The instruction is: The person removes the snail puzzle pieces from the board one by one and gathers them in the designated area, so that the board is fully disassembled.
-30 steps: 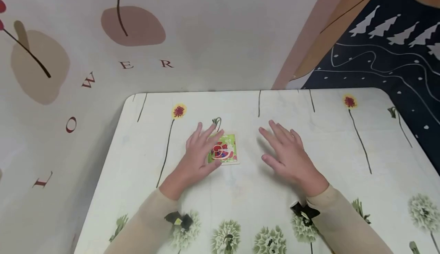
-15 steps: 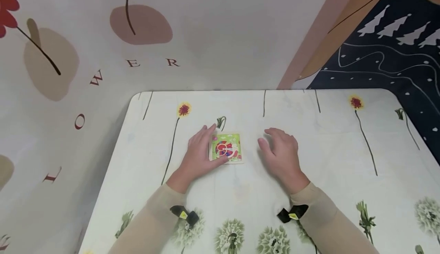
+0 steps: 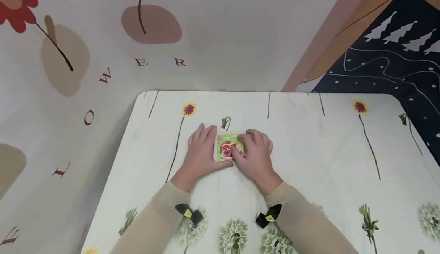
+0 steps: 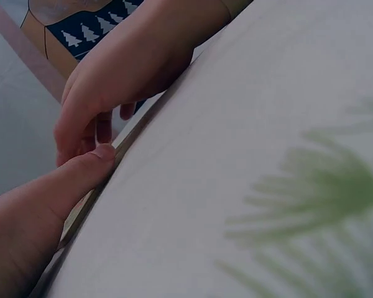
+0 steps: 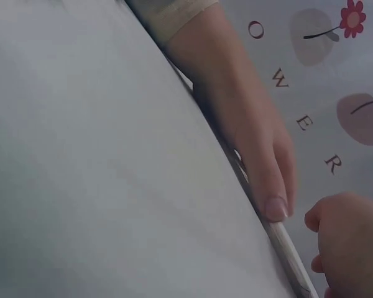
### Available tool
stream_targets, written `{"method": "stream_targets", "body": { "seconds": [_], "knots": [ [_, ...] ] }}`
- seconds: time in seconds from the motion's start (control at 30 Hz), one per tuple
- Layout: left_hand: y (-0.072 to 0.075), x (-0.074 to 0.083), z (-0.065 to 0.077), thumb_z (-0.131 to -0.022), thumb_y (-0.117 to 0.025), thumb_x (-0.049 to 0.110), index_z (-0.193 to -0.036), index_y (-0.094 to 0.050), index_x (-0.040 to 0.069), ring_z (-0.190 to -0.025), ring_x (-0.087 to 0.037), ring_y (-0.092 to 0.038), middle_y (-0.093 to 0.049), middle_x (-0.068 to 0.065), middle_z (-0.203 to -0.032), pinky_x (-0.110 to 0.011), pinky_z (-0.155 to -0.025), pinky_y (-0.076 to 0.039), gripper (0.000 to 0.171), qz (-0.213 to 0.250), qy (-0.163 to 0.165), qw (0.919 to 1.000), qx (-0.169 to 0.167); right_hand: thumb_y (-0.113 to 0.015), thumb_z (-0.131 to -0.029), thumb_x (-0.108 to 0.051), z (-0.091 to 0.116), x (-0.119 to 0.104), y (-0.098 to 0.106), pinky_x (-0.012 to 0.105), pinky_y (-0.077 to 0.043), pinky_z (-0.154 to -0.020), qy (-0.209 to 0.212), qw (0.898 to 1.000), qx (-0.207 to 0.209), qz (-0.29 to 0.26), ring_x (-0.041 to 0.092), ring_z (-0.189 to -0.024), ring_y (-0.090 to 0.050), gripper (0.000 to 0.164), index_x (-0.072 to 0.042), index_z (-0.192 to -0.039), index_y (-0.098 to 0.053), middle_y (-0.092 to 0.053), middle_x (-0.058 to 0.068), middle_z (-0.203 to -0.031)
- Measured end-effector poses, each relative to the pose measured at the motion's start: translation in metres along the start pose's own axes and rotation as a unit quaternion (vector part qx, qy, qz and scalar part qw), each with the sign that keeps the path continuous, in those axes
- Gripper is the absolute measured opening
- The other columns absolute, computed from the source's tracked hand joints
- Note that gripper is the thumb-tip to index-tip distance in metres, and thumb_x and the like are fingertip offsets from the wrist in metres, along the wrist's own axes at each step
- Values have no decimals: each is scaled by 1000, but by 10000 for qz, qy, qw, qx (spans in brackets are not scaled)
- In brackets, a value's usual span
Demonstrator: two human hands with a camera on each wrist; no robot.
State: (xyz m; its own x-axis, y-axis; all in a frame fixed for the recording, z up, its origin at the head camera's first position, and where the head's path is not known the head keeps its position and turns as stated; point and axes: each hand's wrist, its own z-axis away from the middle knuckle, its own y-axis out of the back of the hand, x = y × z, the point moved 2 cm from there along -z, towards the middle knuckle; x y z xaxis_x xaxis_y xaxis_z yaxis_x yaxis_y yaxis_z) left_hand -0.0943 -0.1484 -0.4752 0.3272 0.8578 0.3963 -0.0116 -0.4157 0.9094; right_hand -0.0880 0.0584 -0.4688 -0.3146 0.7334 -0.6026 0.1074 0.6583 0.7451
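Note:
A small square picture puzzle (image 3: pixel 225 149), green with a red spiral-shelled snail, lies flat on the table. My left hand (image 3: pixel 203 149) rests against it, fingers straight along the left side and thumb along the near edge. In the right wrist view that thumb (image 5: pixel 275 208) touches the puzzle's pale edge (image 5: pixel 289 254). My right hand (image 3: pixel 256 154) is over the puzzle's right part, thumb above the picture and bent fingers near the far right corner, with a gap between them. Contact of the right fingertips with the puzzle cannot be made out.
A white cloth (image 3: pixel 309 151) printed with flowers covers the table. Behind it stands a pale wall (image 3: pixel 233 36) with printed shapes and letters. A dark panel (image 3: pixel 385 63) with white trees is at the right. Both sleeves carry black straps.
My right hand has moved left from the bare cloth to over the puzzle, its fingers bending. My left hand has come off the picture to the puzzle's left and near edges.

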Motion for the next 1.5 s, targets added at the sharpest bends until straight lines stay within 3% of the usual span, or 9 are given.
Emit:
{"method": "stream_targets", "body": {
  "seconds": [0.3, 0.6, 1.1, 1.33, 1.5],
  "knots": [
    [1, 1, 1, -74, -78, 79, -159, -47, 3, -157, -42, -25, -43, -16, -163, -64, -121, -25, 118, -160, -78, 9998, 23, -75, -96, -37, -11, -16, -19, 61, -28, -103, 144, 9998, 109, 113, 37, -120, -45, 26, -17, -112, -79, -60, 8, -127],
    [1, -2, -1, -73, -78, 78, -160, -45, 4, -156, -40, -25, -42, -14, -163, -62, -121, -24, 119, -249, 11, 9997, -70, -73, -91, -31, -21, -25, -27, 61, -29, -97, 23, 9999, 103, 128, 37, -110, -44, 24, -18, -110, -81, -56, 9, -117],
    [3, 1, -2, -73, -82, 73, -165, -38, 6, -156, -39, -27, -41, -13, -165, -62, -122, -22, 122, -136, 104, 9998, -136, -75, -93, -32, -25, -30, -26, 54, -36, -84, -127, 9986, -344, 390, 30, -94, -49, 30, -17, -119, -78, -59, 4, -100],
    [1, 0, -3, -73, -82, 74, -165, -38, 7, -156, -37, -27, -42, -12, -165, -61, -122, -23, 122, -189, 196, 9995, -166, -74, -97, -36, -26, -31, -27, 56, -36, -88, -428, 9950, -726, 531, 30, -98, -50, 31, -20, -124, -74, -60, 3, -102],
    [1, 1, -3, -73, -81, 75, -166, -37, 9, -156, -37, -26, -41, -11, -165, -61, -122, -23, 122, -190, 205, 9994, -215, -73, -98, -36, -24, -32, -26, 57, -35, -91, -483, 9947, -760, 499, 31, -100, -50, 31, -21, -125, -73, -60, 3, -104]
  ]
}}
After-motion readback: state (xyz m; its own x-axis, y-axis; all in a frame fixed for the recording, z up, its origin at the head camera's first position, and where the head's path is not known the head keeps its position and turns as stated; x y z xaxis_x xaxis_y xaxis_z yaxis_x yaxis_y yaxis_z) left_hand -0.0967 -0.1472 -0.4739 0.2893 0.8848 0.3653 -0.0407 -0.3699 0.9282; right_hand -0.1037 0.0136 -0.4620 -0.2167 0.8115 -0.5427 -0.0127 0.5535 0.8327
